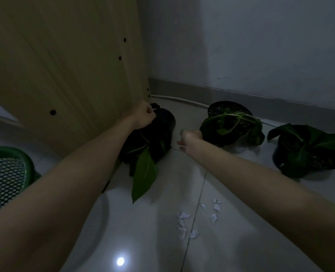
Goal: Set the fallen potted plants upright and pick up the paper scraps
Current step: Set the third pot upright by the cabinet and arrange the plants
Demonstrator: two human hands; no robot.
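Three black potted plants sit on the pale tiled floor in dim light. The left pot [163,124] lies tipped toward me, its long green leaf [143,173] spilling forward. My left hand [144,115] grips the rim of this pot. My right hand [188,138] hovers open between the left pot and the middle pot [229,114], which lies on its side with its mouth facing me. The right pot [308,152] stands roughly upright. Several white paper scraps [184,224] lie scattered on the tiles in front of me.
A tall wooden panel [64,65] leans just left of the left pot. A green mesh basket [7,173] stands at the far left. A white cable [182,100] runs along the grey baseboard under the back wall.
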